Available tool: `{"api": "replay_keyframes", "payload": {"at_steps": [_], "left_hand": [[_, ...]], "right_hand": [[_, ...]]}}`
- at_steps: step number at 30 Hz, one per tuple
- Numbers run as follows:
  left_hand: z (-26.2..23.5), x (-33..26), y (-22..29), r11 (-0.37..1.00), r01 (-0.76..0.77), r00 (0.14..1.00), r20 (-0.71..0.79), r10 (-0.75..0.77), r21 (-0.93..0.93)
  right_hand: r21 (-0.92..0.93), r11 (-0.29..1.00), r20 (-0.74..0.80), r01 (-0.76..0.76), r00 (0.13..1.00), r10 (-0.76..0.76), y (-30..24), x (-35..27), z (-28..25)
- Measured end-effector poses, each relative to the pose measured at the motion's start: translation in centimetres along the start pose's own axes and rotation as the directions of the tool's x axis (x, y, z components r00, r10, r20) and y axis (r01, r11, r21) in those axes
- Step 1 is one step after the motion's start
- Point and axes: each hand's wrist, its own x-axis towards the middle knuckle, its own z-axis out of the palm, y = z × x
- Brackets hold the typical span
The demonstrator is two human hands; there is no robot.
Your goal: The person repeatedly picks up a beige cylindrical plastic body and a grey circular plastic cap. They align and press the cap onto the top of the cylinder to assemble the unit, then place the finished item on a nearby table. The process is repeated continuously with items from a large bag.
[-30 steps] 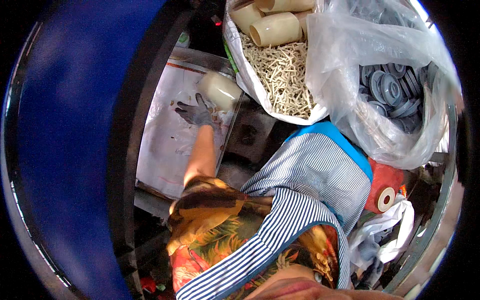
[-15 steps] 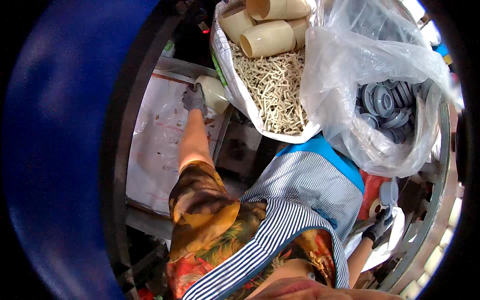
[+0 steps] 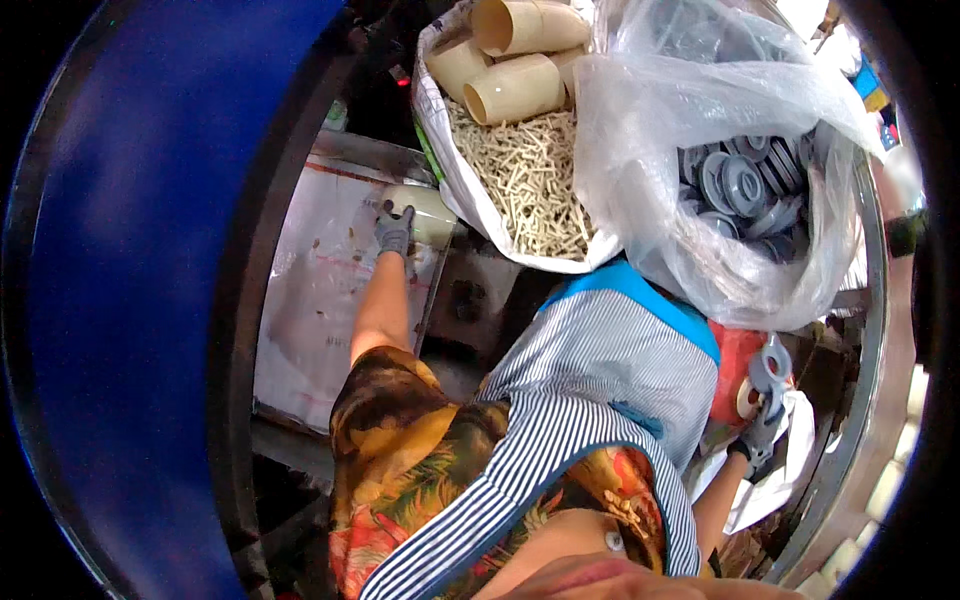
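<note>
Cup (image 3: pixel 425 210), cream plastic, likely light and stiff, lies gripped at its rim by the gloved left hand (image 3: pixel 395 230); right hand (image 3: pixel 765 425) grasps a grey disc (image 3: pixel 770 362).

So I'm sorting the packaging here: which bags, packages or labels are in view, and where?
White sack: top centre, open, holding pale sticks and tan tubes.
Clear plastic bag: top right, crumpled, full of grey discs.
Printed sheet: left, flat on a metal tray, white with small marks; the gloved left hand rests at its top edge.
</note>
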Motion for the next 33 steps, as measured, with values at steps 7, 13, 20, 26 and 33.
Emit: {"api": "replay_keyframes", "payload": {"at_steps": [7, 13, 20, 26, 33], "left_hand": [[5.7, -1.2, 5.2, 0.957, 0.171, 0.984, -0.086, -0.154, 0.236], [1.9, 0.7, 6.7, 0.962, 0.195, 0.938, 0.249, -0.24, 0.191], [-8.1, -12.8, 16.8, 0.677, -0.477, 0.742, -0.156, 0.652, 0.561], [-19.1, -26.6, 34.3, 0.358, -0.916, 0.377, 0.086, 0.922, 0.182], [-10.0, -29.4, 40.1, 0.029, -0.913, 0.009, 0.05, 0.999, -0.408]], "right_hand": [[-0.274, 0.96, 0.064, 0.057, 0.997, -0.041, -0.6, -0.8, -5.3], [-0.392, 0.907, -0.295, 0.151, 0.914, -0.279, -6.4, -4.8, -7.6], [-0.181, 0.89, -0.102, 0.419, 0.892, -0.44, -18.8, -4.3, -0.2], [0.201, 0.719, 0.463, 0.666, 0.582, -0.668, -31.6, -8.2, 9.2], [0.583, 0.774, 0.6, 0.248, 0.51, -0.616, -33.2, -8.5, 14.6]]}}
